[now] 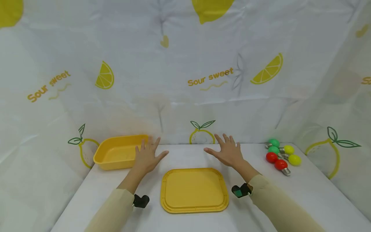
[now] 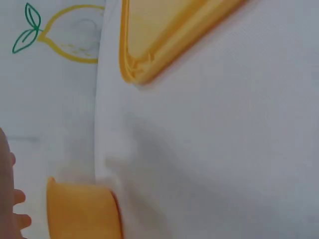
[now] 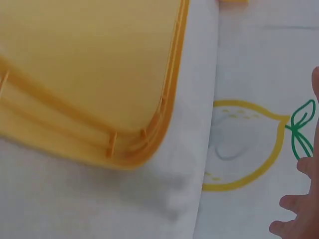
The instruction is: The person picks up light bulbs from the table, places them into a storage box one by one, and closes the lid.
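In the head view, my left hand (image 1: 147, 157) hovers with fingers spread, just right of a yellow basin (image 1: 121, 165) and partly in front of it. My right hand (image 1: 229, 153) is also spread, raised above the table behind the right end of a flat yellow lid (image 1: 194, 190). Neither hand holds anything. The lid lies between the two forearms, and its ridged corner (image 3: 144, 144) fills much of the right wrist view. Only a few fingers of each hand show at the edges of the wrist views.
Several small bulbs with silver bases lie at the right back: red bulbs (image 1: 271, 157), green bulbs (image 1: 273, 142) and yellow bulbs (image 1: 294, 159). A white lemon-print curtain (image 1: 174, 112) stands behind the white table (image 1: 249, 212) and at both sides.
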### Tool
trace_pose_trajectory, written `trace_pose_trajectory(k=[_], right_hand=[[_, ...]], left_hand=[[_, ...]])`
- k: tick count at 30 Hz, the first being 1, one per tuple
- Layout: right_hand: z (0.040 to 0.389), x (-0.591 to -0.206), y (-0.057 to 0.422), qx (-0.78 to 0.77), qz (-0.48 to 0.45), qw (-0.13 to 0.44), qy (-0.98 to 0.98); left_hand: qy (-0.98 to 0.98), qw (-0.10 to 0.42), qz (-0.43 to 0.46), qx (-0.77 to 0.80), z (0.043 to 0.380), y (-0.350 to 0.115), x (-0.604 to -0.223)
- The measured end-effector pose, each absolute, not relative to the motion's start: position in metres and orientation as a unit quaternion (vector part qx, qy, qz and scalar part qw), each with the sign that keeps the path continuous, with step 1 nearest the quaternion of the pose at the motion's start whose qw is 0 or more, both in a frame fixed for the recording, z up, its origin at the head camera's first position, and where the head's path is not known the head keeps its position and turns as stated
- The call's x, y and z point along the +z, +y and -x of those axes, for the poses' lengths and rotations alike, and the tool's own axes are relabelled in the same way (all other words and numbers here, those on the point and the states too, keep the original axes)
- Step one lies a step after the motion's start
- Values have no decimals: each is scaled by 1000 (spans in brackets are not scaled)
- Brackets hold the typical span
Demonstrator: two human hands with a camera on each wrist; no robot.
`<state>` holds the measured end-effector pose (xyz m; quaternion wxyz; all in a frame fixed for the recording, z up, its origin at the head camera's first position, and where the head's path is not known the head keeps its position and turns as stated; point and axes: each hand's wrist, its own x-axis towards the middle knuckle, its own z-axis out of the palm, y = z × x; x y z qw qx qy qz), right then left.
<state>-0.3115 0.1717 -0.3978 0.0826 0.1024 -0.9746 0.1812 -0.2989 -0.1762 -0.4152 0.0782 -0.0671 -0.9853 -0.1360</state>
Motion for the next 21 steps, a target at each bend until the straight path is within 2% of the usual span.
trace_pose_trajectory(k=[5, 10, 14, 17, 21], right_hand=[[312, -404, 140, 272, -134, 111, -946], [313, -408, 102, 345, -143, 79, -924], [313, -414, 68, 377, -146, 48, -913], [313, -424, 40, 410, -150, 31, -899], [312, -439, 3, 456, -156, 4, -876]], left_hand=[[-965, 174, 41, -192, 282, -220, -428], [-950, 243, -5, -195, 266, -269, -437], [-921, 288, -83, -250, 255, -306, -444], [-892, 289, -142, -318, 247, -328, -449], [-867, 229, -183, -404, 244, -348, -455]])
